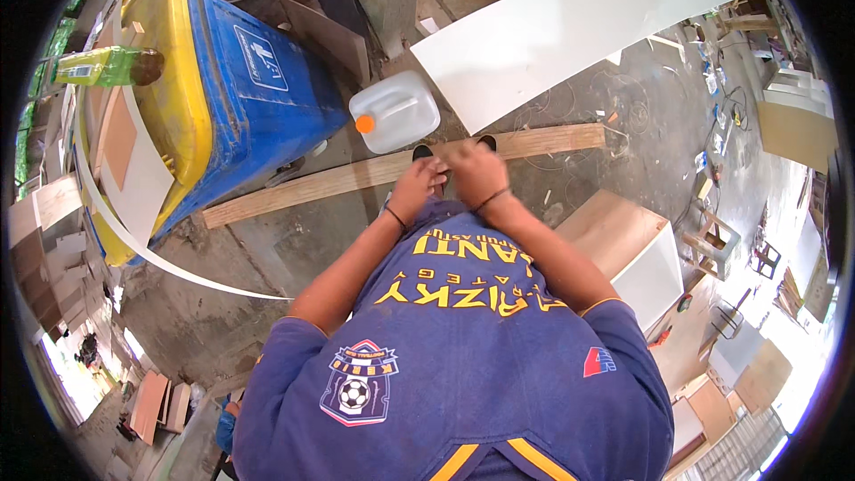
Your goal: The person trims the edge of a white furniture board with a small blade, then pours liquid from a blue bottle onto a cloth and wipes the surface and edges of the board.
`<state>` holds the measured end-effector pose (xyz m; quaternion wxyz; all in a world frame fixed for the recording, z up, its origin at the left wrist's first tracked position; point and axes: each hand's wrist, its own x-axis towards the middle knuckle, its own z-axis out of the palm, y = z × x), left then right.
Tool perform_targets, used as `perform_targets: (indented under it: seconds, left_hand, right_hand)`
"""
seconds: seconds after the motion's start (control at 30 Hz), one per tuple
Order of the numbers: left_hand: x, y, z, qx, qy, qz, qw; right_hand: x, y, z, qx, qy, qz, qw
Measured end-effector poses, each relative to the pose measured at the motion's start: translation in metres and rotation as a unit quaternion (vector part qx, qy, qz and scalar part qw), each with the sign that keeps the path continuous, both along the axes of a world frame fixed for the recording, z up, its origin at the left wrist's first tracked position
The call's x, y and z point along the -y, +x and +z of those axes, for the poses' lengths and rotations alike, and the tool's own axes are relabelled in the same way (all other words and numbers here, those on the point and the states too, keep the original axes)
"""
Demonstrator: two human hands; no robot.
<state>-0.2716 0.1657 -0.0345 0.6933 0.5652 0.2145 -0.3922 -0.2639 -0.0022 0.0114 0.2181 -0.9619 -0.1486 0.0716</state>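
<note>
In front of my body, both hands are close together over a long wooden plank point(552, 140) that lies on the floor. The fingers of my left hand point(415, 191) are curled in a pinch. Just beside it, my right hand point(481, 176) is closed too, its knuckles up and slightly smeared by motion. Whatever sits between the fingers, if anything, is too small or hidden to name. My dark shoe tips show past the hands. A translucent plastic jug point(405, 100) with an orange cap stands just beyond the plank.
At left stands a blue bin point(267, 116) with a yellow lid point(189, 80), bearing a green bottle point(98, 66) and board offcuts. A white strip point(183, 273) curves beside it. A large white panel point(570, 27) lies ahead; a wood-topped white box point(614, 232) is at right. Someone in blue point(226, 428) is behind left.
</note>
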Motion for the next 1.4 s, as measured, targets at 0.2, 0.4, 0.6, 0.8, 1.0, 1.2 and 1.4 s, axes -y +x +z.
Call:
perform_targets:
  seconds: [0.2, 0.4, 0.6, 0.8, 1.0, 1.2, 1.4]
  left_hand:
    - [0.016, 0.021, -0.016, 0.209, 0.097, 0.004, 0.973]
    - [0.067, 0.050, 0.012, 0.267, 0.147, -0.129, 0.944]
    - [0.050, 0.047, -0.017, 0.411, 0.192, -0.175, 0.874]
    - [0.050, 0.040, -0.011, 0.170, 0.023, -0.008, 0.985]
    - [0.073, 0.043, 0.046, 0.015, -0.051, -0.011, 0.999]
    - [0.079, 0.047, 0.033, 0.052, 0.080, -0.022, 0.995]
    - [0.071, 0.050, 0.034, 0.265, 0.326, -0.159, 0.893]
  right_hand:
    - [0.065, -0.013, 0.007, -0.012, 0.121, -0.194, 0.973]
    - [0.099, -0.061, 0.002, -0.073, 0.189, -0.355, 0.913]
    - [0.072, -0.094, -0.005, -0.151, 0.262, -0.362, 0.881]
    - [0.093, -0.096, -0.017, -0.184, 0.317, -0.410, 0.835]
    - [0.108, -0.074, -0.020, -0.187, 0.343, -0.382, 0.837]
    - [0.123, -0.050, -0.015, -0.205, 0.397, -0.357, 0.821]
    - [0.138, -0.037, -0.014, -0.217, 0.431, -0.364, 0.796]
